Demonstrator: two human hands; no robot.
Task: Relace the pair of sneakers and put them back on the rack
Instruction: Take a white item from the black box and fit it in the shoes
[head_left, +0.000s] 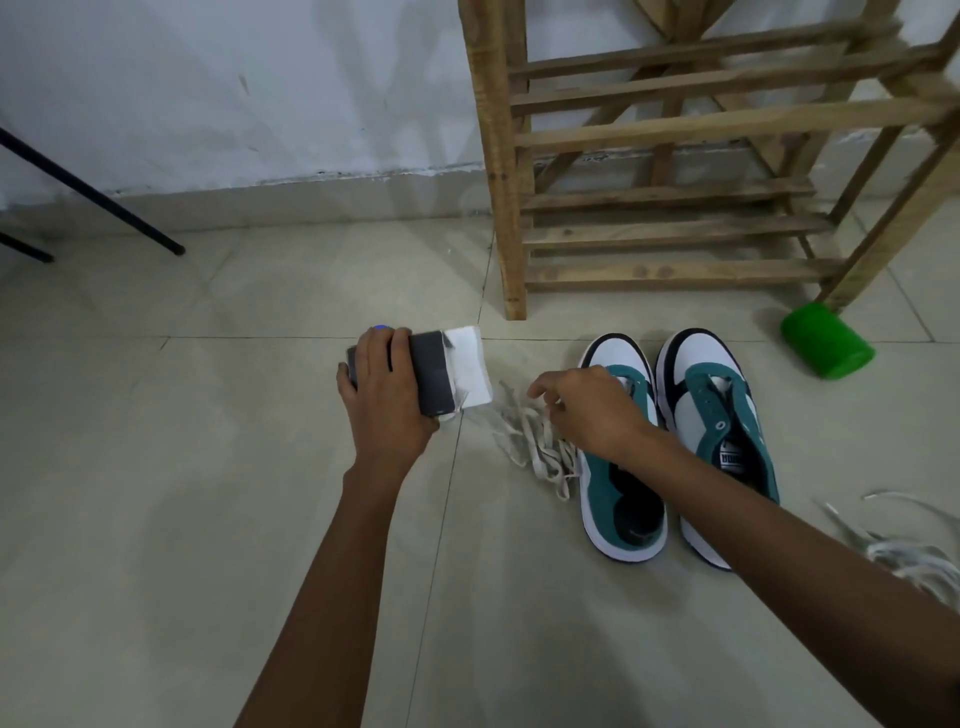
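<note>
Two teal, white and black sneakers stand side by side on the tiled floor, toes toward the rack: the left sneaker (621, 499) and the right sneaker (722, 415), both without laces. A white lace (535, 441) lies bunched on the floor just left of the left sneaker. My right hand (592, 410) hovers over that lace and the sneaker's tongue, fingers curled down toward the lace; whether it pinches the lace is hidden. My left hand (387, 400) grips a dark phone-like object (431, 374) with a white paper (470, 366) under it. A second lace (904, 545) lies at the right.
The wooden slatted shoe rack (670, 197) stands against the white wall behind the sneakers. A green plastic cup (826, 340) lies tipped beside the rack's right leg. Black stand legs (93, 192) slant down at the left.
</note>
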